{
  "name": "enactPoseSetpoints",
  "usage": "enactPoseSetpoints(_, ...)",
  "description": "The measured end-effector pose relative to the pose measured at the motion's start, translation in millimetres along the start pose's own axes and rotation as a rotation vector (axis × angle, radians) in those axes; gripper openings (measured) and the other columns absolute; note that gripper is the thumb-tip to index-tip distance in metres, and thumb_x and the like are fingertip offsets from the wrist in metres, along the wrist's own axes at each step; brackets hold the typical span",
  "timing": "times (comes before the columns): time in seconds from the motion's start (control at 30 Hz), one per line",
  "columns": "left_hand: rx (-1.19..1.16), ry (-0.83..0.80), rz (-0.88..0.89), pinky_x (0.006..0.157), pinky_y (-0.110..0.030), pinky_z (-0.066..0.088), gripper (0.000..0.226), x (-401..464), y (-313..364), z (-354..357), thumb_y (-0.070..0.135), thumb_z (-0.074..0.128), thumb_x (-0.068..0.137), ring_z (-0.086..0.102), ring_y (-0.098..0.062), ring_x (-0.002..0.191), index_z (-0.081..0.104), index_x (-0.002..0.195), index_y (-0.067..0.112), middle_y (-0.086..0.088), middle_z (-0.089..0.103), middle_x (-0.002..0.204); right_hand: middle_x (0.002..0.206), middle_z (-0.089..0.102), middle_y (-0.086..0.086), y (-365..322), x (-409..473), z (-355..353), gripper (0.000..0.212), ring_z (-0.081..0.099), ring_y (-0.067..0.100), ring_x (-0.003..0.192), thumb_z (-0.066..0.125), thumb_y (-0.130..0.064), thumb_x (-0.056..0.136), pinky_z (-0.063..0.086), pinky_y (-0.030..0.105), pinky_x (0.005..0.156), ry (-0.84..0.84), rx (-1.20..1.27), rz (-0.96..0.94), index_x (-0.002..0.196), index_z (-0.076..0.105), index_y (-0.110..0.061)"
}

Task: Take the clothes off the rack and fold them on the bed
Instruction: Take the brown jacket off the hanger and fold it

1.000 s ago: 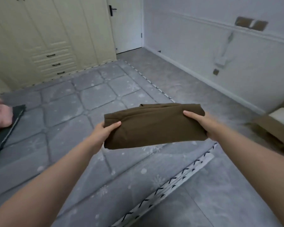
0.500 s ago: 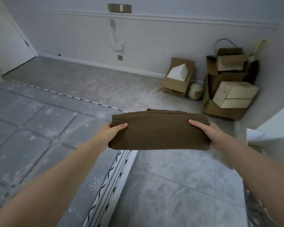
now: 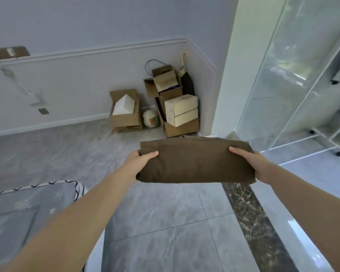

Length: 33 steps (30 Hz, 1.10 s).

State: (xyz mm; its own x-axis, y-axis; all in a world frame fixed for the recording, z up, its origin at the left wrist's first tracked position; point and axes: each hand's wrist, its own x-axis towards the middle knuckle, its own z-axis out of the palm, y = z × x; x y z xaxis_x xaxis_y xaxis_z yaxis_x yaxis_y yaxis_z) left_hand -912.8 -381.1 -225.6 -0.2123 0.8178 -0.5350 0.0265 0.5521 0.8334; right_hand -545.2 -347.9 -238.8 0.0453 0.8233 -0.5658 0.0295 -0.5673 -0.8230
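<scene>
Swinging further right since a moment ago: bed (image 3: 18,209) now slipping off to the near left corner, cardboard boxes (image 3: 165,107) sitting at the far wall, white rack (image 3: 302,95) with its clear plastic cover coming in at the right. Carrying the folded brown garment (image 3: 194,161) out in front over the grey tiled floor (image 3: 165,222), well apart from the bed. Left hand (image 3: 139,160) gripping the garment's left end, thumb lying on top, other fingers hidden beneath. Right hand (image 3: 249,160) gripping the right end the same way. Seemingly past the folding step for this piece and moving it toward somewhere to set it down. Next calling for keeping both ends level so the fold holds, then lowering it flat onto a surface; which surface, impossible to tell from here.
</scene>
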Motion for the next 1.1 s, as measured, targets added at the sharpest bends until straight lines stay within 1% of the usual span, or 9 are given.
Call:
enactPoseSetpoints(0.07,0.049,-0.024,0.017,0.093,-0.050,0.055,0.054,5,18,33,0.042,0.085,0.072,0.067,-0.030,0.104,0.064,0.116,0.019,-0.004,0.069,0.115,0.104,0.077,0.007,0,-4,-26,0.081,0.074,0.028,0.094,0.094,-0.049,0.050,0.060,0.037,0.075,0.037,0.056,-0.020,0.120,0.066,-0.021)
enactPoseSetpoints(0.13,0.086,-0.028,0.023,0.097,-0.049,0.053,0.050,12,30,58,0.041,0.083,0.077,0.064,-0.030,0.107,0.061,0.116,0.020,-0.003,0.066,0.115,0.106,0.075,0.008,4,-4,-45,0.069,0.072,0.029,0.097,0.090,-0.047,0.061,0.059,0.039,0.078,0.084,0.089,-0.021,0.121,0.065,-0.022)
enactPoseSetpoints(0.33,0.182,-0.067,0.031,0.099,-0.045,0.051,0.067,51,56,104,0.044,0.078,0.081,0.059,-0.032,0.113,0.051,0.136,0.015,-0.007,0.060,0.130,0.108,0.073,0.010,3,13,-73,0.067,0.071,0.031,0.098,0.088,-0.046,0.068,0.058,0.038,0.074,0.182,0.140,0.020,0.124,0.063,-0.019)
enactPoseSetpoints(0.43,0.203,-0.103,0.030,0.099,-0.045,0.051,0.066,81,69,118,0.044,0.078,0.082,0.059,-0.031,0.113,0.051,0.134,0.014,-0.008,0.058,0.132,0.105,0.072,0.010,-8,33,-77,0.061,0.070,0.029,0.095,0.085,-0.043,0.072,0.056,0.036,0.070,0.222,0.165,0.026,0.122,0.062,-0.018)
enactPoseSetpoints(0.57,0.203,-0.130,0.035,0.093,-0.040,0.050,0.048,132,94,130,0.039,0.075,0.086,0.057,-0.030,0.108,0.053,0.122,0.016,-0.010,0.057,0.131,0.110,0.072,0.012,-24,69,-73,0.080,0.070,0.032,0.099,0.089,-0.049,0.061,0.058,0.040,0.077,0.244,0.188,0.054,0.127,0.059,-0.016)
enactPoseSetpoints(0.63,0.194,-0.134,0.055,0.091,-0.038,0.049,0.059,153,108,138,0.039,0.075,0.085,0.057,-0.032,0.115,0.053,0.133,0.012,-0.009,0.056,0.134,0.110,0.073,0.012,-32,84,-73,0.093,0.071,0.033,0.100,0.095,-0.053,0.046,0.059,0.043,0.081,0.257,0.200,0.073,0.125,0.061,-0.017)
enactPoseSetpoints(0.73,0.184,-0.179,0.049,0.091,-0.037,0.049,0.057,188,126,149,0.037,0.076,0.085,0.057,-0.028,0.105,0.056,0.131,0.011,-0.009,0.059,0.129,0.108,0.075,0.011,-48,104,-74,0.102,0.072,0.033,0.099,0.096,-0.056,0.032,0.059,0.045,0.087,0.318,0.202,0.095,0.121,0.064,-0.017)
enactPoseSetpoints(0.9,0.199,-0.267,0.017,0.096,-0.040,0.051,0.043,228,147,171,0.038,0.078,0.082,0.060,-0.028,0.104,0.060,0.115,0.017,-0.006,0.063,0.119,0.111,0.074,0.011,-65,115,-83,0.064,0.070,0.030,0.103,0.085,-0.043,0.070,0.055,0.042,0.092,0.371,0.206,0.056,0.123,0.063,-0.014)
enactPoseSetpoints(1.1,0.267,-0.353,0.004,0.096,-0.045,0.053,0.057,252,159,202,0.045,0.083,0.071,0.066,-0.029,0.102,0.066,0.118,0.018,-0.005,0.069,0.115,0.109,0.074,0.011,-67,123,-102,0.053,0.070,0.030,0.102,0.084,-0.040,0.075,0.056,0.042,0.090,0.417,0.272,0.102,0.118,0.064,-0.015)
